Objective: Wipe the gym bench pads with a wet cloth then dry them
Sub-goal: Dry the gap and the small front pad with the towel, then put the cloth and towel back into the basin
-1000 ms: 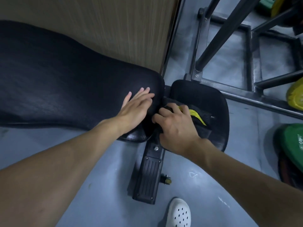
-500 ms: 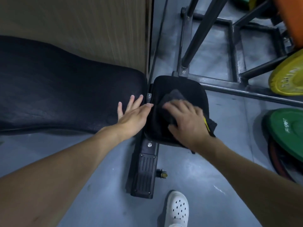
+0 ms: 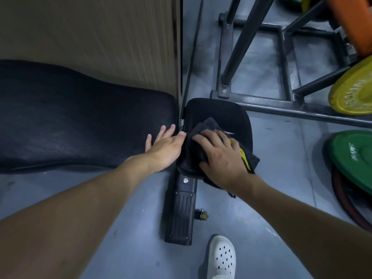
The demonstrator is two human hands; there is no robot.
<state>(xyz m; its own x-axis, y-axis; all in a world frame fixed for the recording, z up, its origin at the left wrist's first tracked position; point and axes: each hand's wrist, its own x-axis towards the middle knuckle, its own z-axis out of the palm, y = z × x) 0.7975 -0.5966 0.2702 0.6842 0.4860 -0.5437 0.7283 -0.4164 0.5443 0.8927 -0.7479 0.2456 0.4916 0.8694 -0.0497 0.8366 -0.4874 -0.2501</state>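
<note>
two hands are on the bench from where i watch, and i go from my feet outward. nearest is a white perforated clog (image 3: 221, 258) on the grey floor, then the black ribbed foot of the bench frame (image 3: 180, 216) with a small brass-tipped knob (image 3: 202, 215) beside it.

above that, my right hand (image 3: 220, 158) lies flat with fingers spread, pressing a dark cloth with a yellow stripe (image 3: 244, 158) onto the small black padded seat (image 3: 221, 111). it pins the cloth under the palm and does not pinch it; part of the cloth hangs over the seat's near right edge. my left hand (image 3: 165, 147) lies open, fingers apart, on the end of the long black padded backrest (image 3: 80, 125), holding nothing, thumb tip just at the gap between the two pads.

i cannot tell from here whether the cloth is wet or dry, so i cannot say which pass this is. i judge the seat is mid-wipe: the cloth covers its near half, and the far half shows no clear sheen or streaks. the backrest gives no certain sign of having been wiped. if this is the wet pass, the rest of the seat and the drying of both pads are left.

farther off stand a wood-grain panel (image 3: 100, 37), a black steel rack frame (image 3: 261, 105), and yellow (image 3: 352, 93) and green weight plates (image 3: 354, 156).
</note>
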